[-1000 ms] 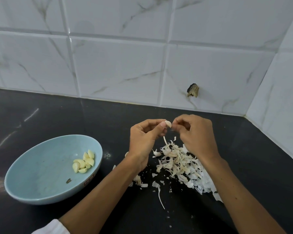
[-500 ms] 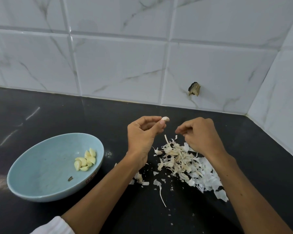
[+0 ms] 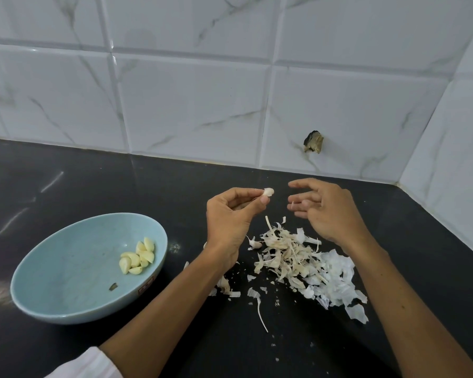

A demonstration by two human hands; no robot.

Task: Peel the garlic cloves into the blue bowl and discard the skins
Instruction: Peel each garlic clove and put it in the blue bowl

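My left hand pinches a small pale garlic clove between thumb and forefinger, held above the black counter. My right hand hovers just to its right with fingers spread and nothing in it. Below both hands lies a heap of garlic skins, white and tan, spreading to the right. The blue bowl sits at the left with several peeled cloves resting against its right inner wall. A small dark speck lies in the bowl's bottom.
The black counter runs back to a white marble-tiled wall, which turns a corner at the right. A broken hole marks the tile behind the hands. Loose skin scraps lie scattered in front of the heap.
My right hand has pulled away from the clove and its fingers have spread apart. My left hand keeps hold of the clove.
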